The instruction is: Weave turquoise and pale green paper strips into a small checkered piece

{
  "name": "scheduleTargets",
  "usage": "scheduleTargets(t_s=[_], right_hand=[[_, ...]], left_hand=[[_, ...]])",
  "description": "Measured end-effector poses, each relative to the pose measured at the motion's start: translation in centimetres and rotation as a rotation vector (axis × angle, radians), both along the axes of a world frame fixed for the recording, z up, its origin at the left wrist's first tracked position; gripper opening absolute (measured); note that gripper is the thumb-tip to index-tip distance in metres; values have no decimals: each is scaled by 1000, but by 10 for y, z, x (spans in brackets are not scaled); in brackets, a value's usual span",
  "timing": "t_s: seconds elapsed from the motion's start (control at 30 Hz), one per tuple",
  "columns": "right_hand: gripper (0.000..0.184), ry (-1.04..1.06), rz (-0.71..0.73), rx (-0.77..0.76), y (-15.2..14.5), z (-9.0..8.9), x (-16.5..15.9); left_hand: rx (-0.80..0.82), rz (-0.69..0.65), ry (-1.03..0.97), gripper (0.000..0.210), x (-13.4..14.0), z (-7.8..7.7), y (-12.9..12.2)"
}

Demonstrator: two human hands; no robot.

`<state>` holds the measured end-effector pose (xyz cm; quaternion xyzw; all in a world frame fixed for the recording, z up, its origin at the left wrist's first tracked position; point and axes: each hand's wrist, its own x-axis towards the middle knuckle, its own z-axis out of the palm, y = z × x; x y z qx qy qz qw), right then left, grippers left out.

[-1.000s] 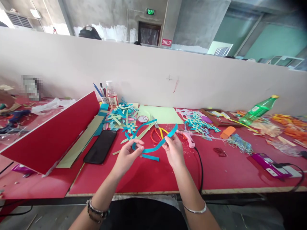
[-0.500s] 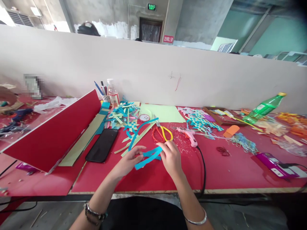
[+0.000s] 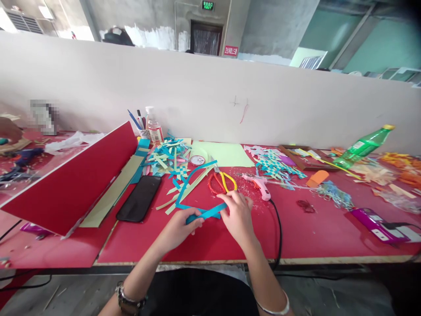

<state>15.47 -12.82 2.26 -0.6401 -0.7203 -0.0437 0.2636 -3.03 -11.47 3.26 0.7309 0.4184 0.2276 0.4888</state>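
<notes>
Here, the left hand (image 3: 177, 229) and right hand (image 3: 239, 216) pinch one blue strip (image 3: 210, 213), lower centre. One pair of scissors (image 3: 217, 170) lies mid-frame.

The blue strip (image 3: 211, 213), loosely curved a second ago, now runs straight from the left hand (image 3: 180, 228) to the right hand (image 3: 238, 216). Its lower end, uncovered half a second ago, is now between the left hand's fingers.

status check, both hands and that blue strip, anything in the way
Left hand and right hand gripping blue strip, one near each end. Strip stretched between them. Scissors close, just beyond right hand.
</notes>
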Motion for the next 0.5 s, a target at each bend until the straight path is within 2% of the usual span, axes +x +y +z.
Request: scheduleTargets(t_s=[0.07,0.17,0.23,0.3,0.4,0.5], right_hand=[[42,52,100,-119,-7,11,1],[54,150,412,-343,-15,27,-1],[69,233,617,-477,-16,34,-3],[79,316,726,-578,-15,36,-5],[72,414,644,-614,-13,35,-7],[48,448,489,-573,-13,30,-7]], left_hand=[[113,-26,101,20,-2,4,-1],[252,-100,153,15,-3,10,-3],[268,-139,125,14,-2,12,-4],[258,-151,102,15,-2,13,-5],[235,-137,81,15,-4,14,-5],[183,-101,71,15,-8,16,-5]])
